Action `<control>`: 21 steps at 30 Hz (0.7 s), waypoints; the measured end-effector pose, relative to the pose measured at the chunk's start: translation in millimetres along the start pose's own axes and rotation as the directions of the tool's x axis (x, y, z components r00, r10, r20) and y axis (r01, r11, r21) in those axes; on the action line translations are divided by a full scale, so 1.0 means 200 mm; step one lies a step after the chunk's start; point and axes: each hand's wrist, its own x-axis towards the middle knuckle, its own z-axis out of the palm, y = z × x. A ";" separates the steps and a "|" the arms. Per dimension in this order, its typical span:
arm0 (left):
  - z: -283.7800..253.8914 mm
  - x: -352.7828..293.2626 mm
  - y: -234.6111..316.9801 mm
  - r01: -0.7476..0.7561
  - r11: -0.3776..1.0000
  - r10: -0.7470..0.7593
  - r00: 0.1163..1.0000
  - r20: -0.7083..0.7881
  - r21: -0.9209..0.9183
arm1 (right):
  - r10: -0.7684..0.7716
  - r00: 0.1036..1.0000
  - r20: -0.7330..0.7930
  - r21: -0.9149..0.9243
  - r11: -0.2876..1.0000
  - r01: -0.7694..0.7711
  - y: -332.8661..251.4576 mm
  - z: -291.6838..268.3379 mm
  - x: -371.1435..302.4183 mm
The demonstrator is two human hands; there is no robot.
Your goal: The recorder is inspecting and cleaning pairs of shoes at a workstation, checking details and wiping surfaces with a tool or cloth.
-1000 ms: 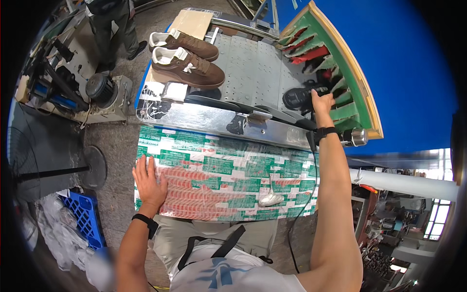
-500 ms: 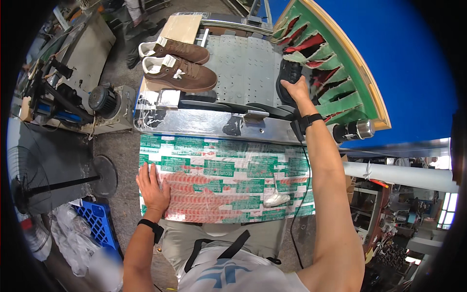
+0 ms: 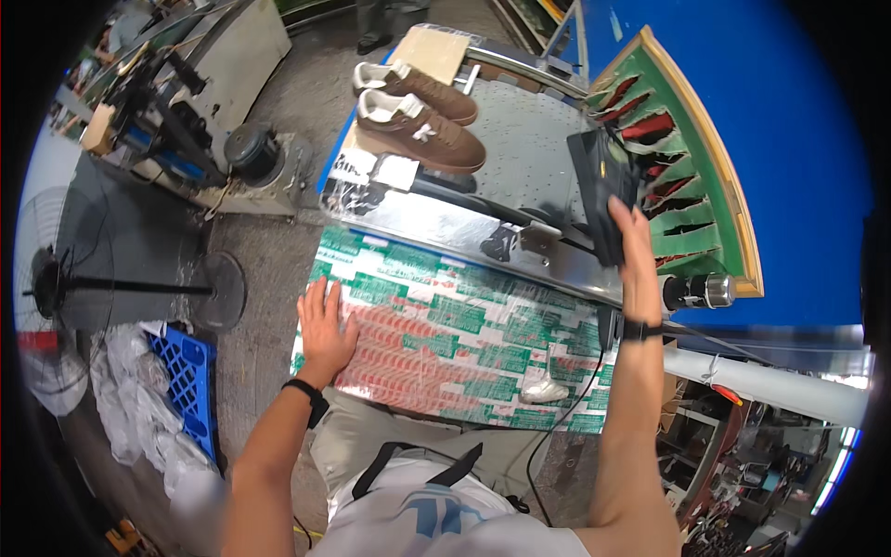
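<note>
My right hand (image 3: pixel 635 243) grips a black shoe (image 3: pixel 594 190) at its near end. The shoe is tilted above the metal conveyor (image 3: pixel 524 121), beside the curtain of frayed green and red strips (image 3: pixel 668 176). My left hand (image 3: pixel 327 332) lies flat, fingers spread, on a board covered with green, white and red tape (image 3: pixel 445 306). Two brown sneakers, the nearer one (image 3: pixel 432 139) with a white bow-like lace, sit side by side at the conveyor's left end. A small crumpled silvery-white bundle (image 3: pixel 543 387) rests on the taped board near its right side.
A large blue machine (image 3: pixel 789 167) stands to the right behind the strip curtain. A dark cable (image 3: pixel 563 418) runs down over the board. On the left are a motor (image 3: pixel 253 153), a fan's round base (image 3: pixel 223 291) and a blue crate (image 3: pixel 184 385) beside plastic bags.
The right hand has lifted the black shoe off the conveyor and turned it. My left hand stays on the board. The whole view has shifted and tilted.
</note>
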 end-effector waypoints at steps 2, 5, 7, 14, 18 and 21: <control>0.01 0.01 -0.01 -0.040 0.998 0.039 0.999 -0.018 -0.047 | -0.001 1.000 0.025 -0.030 1.000 0.002 -0.04 0.16 -0.42; 0.04 0.03 0.00 -0.072 0.996 0.068 0.995 -0.069 -0.050 | -0.140 0.981 0.135 -0.132 0.979 0.158 0.23 0.33 -0.84; 0.07 0.02 -0.02 -0.079 0.996 0.074 0.993 -0.088 -0.048 | -0.093 0.983 0.156 -0.235 0.964 0.128 0.39 0.48 -1.09; 0.13 0.02 -0.07 -0.091 0.996 0.088 0.987 -0.131 -0.017 | -0.121 0.979 0.164 -0.476 0.859 0.186 0.83 0.80 -1.55; 0.18 0.00 -0.10 -0.090 0.996 0.091 0.979 -0.183 0.013 | -0.109 0.989 0.102 -0.524 0.839 0.146 0.81 0.48 -1.48; 0.18 -0.06 -0.09 -0.040 0.996 0.025 0.981 -0.190 -0.075 | -0.514 0.832 0.207 -0.768 0.442 0.464 0.80 0.20 -1.39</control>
